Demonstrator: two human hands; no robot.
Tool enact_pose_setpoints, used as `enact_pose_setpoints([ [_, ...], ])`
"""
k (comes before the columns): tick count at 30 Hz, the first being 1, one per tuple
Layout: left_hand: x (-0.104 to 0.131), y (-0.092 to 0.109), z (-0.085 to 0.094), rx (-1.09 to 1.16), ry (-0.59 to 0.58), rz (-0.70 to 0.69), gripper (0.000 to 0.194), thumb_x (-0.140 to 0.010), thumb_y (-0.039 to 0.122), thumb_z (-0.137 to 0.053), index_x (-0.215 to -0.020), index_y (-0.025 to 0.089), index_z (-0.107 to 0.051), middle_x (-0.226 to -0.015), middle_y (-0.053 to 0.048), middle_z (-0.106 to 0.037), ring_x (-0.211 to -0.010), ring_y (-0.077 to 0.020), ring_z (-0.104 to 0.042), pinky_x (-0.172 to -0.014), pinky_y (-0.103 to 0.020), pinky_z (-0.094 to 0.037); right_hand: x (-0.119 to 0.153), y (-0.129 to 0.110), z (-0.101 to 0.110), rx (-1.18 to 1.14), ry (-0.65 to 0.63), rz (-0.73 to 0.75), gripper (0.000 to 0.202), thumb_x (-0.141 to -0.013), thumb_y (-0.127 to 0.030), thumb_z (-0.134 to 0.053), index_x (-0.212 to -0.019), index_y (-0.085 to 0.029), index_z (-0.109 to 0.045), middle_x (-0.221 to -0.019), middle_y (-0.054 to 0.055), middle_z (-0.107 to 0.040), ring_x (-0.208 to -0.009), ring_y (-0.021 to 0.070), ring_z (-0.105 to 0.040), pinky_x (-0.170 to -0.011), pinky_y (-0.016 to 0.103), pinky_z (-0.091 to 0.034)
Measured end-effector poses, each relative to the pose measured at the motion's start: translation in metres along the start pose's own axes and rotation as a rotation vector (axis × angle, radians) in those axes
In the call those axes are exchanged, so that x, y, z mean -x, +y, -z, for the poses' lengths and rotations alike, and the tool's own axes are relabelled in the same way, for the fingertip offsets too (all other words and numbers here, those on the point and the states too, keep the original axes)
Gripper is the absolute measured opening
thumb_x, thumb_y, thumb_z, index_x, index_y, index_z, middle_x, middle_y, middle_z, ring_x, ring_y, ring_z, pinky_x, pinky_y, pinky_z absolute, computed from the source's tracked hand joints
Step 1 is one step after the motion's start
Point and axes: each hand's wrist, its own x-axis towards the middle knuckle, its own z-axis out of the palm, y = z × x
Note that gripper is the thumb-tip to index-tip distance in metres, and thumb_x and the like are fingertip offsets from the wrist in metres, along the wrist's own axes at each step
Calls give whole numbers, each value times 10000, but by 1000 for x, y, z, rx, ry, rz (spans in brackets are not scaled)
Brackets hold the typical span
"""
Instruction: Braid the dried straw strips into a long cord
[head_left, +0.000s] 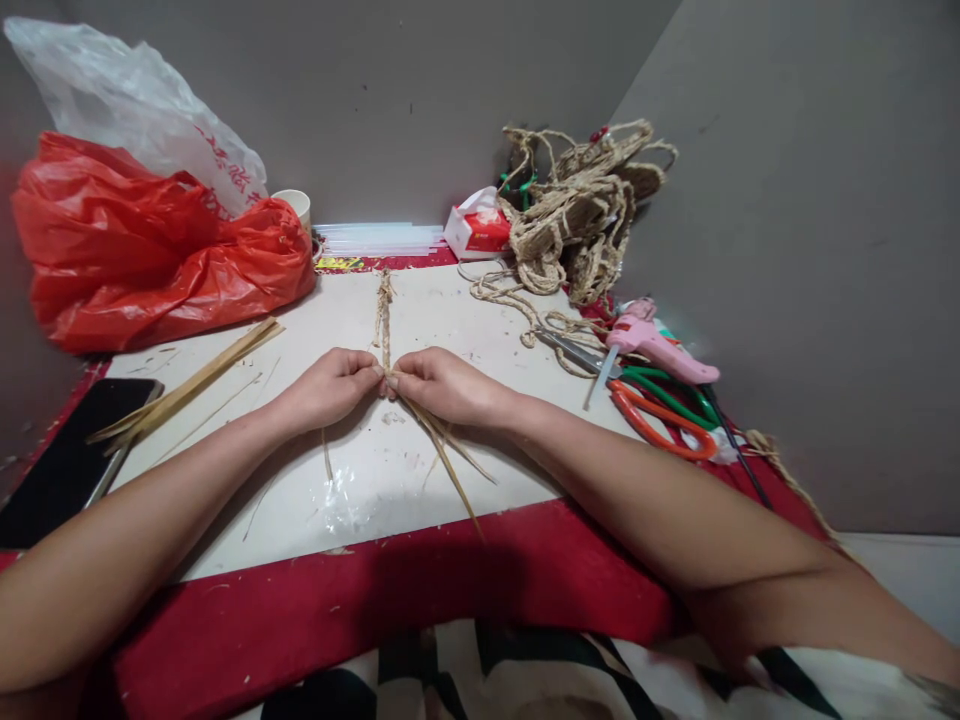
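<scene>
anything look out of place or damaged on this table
Mostly just clutter. At left, loose dry strips lie with their ends over the phone, an odd spot for them, and thin scraps litter the white board. At right, the glue gun is jumbled with orange-handled scissors. No clear damage shows.

Pinching straw braid (386, 335), left hand (337, 384) beside right hand (442, 385), phone (67, 440) at left edge of table (285, 610), scissors (626, 400) near right.

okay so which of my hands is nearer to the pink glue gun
Right. Your right hand pinches the braid's near end, left of the pink glue gun; your left hand pinches the braid from its far side, farther left.
</scene>
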Motion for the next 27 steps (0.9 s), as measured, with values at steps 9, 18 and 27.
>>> enact_pose_setpoints([
  [9, 1, 10, 0, 207, -79, 191, 243, -835, 304, -492, -635, 167, -509, -430, 74, -288, -371, -48, -191, -405, -247, -98, 3, -4, 6, 307, 15, 87, 233, -853, -215, -458, -662, -133, -564, -593, 0, -481, -569, 96, -395, -556, 233, -286],
  [18, 1, 3, -4, 260, -11, 120, 232, -806, 269, -545, -602, 162, -513, -423, 73, -321, -381, -41, -216, -414, -230, -143, 11, -22, 12, 147, -52, 19, 249, -858, -214, -416, -638, -134, -501, -565, -24, -436, -527, 78, -377, -532, 214, -303],
  [27, 7, 6, -10, 455, -14, 189, 351, -829, 301, -535, -532, 169, -404, -426, 73, -273, -364, -28, -191, -378, -226, -100, 24, -22, -20, 656, 82, 70, 281, -890, -232, -342, -838, -138, -602, -741, 74, -630, -622, 146, -505, -599, 273, -322],
])
